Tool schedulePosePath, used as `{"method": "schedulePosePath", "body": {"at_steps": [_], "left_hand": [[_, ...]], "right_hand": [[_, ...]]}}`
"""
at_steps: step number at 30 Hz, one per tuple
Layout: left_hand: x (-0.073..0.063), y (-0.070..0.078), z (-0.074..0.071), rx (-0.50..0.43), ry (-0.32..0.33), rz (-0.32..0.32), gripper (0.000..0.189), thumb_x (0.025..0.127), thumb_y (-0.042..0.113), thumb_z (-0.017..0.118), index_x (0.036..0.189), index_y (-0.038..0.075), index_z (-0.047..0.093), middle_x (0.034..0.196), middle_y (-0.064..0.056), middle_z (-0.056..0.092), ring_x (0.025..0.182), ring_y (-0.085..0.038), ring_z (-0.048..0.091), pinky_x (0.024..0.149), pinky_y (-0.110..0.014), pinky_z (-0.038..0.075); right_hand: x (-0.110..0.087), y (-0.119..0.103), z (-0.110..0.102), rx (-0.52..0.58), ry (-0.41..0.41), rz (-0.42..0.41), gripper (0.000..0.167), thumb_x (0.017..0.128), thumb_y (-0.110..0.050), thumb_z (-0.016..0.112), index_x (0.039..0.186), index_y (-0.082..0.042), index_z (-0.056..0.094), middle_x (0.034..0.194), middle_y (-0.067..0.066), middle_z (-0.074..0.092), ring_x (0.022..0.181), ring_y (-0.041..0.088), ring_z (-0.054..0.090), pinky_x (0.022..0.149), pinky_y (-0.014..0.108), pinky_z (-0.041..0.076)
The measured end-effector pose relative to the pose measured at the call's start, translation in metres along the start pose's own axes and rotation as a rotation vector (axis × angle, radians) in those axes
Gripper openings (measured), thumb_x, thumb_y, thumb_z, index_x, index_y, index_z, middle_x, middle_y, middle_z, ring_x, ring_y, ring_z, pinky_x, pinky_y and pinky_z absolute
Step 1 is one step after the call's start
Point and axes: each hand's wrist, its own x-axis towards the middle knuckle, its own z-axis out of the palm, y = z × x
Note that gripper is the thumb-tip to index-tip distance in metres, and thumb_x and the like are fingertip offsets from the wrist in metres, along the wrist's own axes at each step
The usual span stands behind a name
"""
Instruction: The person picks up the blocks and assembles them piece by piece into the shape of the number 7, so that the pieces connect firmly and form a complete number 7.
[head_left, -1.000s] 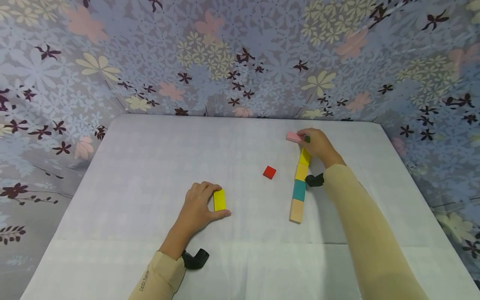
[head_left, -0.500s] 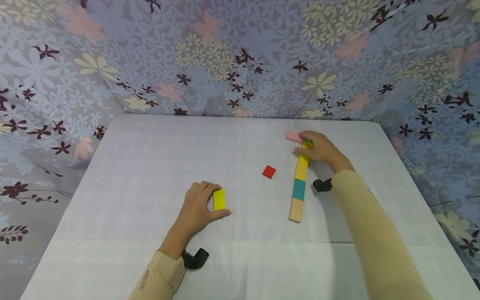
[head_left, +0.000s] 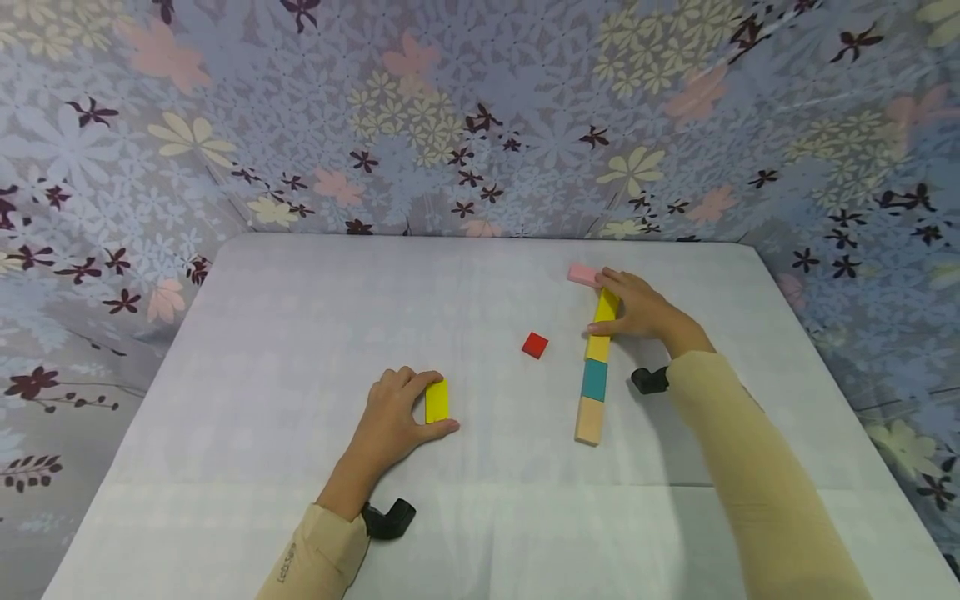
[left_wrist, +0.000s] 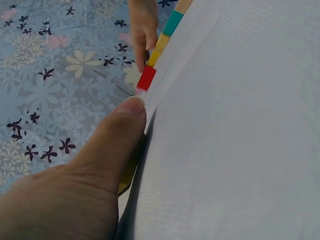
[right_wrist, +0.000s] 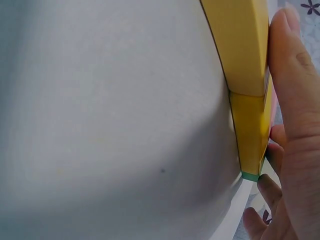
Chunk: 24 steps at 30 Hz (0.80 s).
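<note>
In the head view my left hand [head_left: 393,417] holds a yellow block [head_left: 437,402] on the table between thumb and fingertips. The left wrist view shows mostly the thumb [left_wrist: 112,142]; the block is largely hidden behind it. My right hand [head_left: 645,308] rests at the far end of a row of blocks. Its thumb lies across the yellow blocks [head_left: 606,307] and its fingertips touch the far end. A green block [right_wrist: 251,176] shows by those fingers in the right wrist view, hidden in the head view. A pink block [head_left: 582,275] lies against the row's far end.
The row continues nearer with a teal block [head_left: 594,381] and a plain wooden block [head_left: 589,421]. A red block [head_left: 535,345] lies alone left of the row. White cloth covers the table [head_left: 337,300]; a floral curtain [head_left: 450,117] hangs behind its far edge.
My right hand has let go of the green block and shifted slightly nearer and right, its thumb moving down along the yellow blocks. The left hand has stayed on its block.
</note>
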Motion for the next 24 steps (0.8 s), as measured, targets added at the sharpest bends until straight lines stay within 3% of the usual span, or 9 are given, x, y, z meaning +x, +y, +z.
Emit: {"method": "schedulePosePath", "body": {"at_steps": [7, 17, 24], "left_hand": [[0.000, 0.002, 0.000, 0.067, -0.017, 0.002, 0.067, 0.075, 0.060, 0.079, 0.125, 0.018, 0.062, 0.085, 0.006, 0.054, 0.082, -0.016, 0.042, 0.075, -0.032, 0.031], [0.003, 0.009, -0.002, 0.171, -0.026, 0.012, 0.065, 0.076, 0.058, 0.078, 0.121, 0.014, 0.062, 0.091, 0.003, 0.061, 0.080, -0.016, 0.044, 0.072, -0.031, 0.033], [0.010, 0.017, -0.005, 0.167, -0.071, -0.039, 0.066, 0.075, 0.058, 0.078, 0.122, 0.013, 0.062, 0.090, 0.004, 0.059, 0.080, -0.016, 0.044, 0.073, -0.031, 0.035]], "right_hand": [[0.001, 0.002, 0.002, 0.005, -0.003, 0.000, 0.113, 0.076, -0.067, 0.073, 0.160, -0.016, 0.018, 0.168, 0.011, 0.005, 0.152, 0.042, 0.003, 0.118, 0.065, 0.010], [0.001, 0.003, 0.004, 0.003, -0.012, 0.009, 0.117, 0.073, -0.071, 0.072, 0.160, -0.017, 0.015, 0.168, 0.011, 0.004, 0.153, 0.042, 0.001, 0.118, 0.065, 0.010], [-0.003, 0.002, 0.004, 0.011, -0.013, 0.004, 0.115, 0.076, -0.068, 0.072, 0.160, -0.016, 0.014, 0.168, 0.012, 0.003, 0.153, 0.043, 0.001, 0.118, 0.066, 0.009]]}}
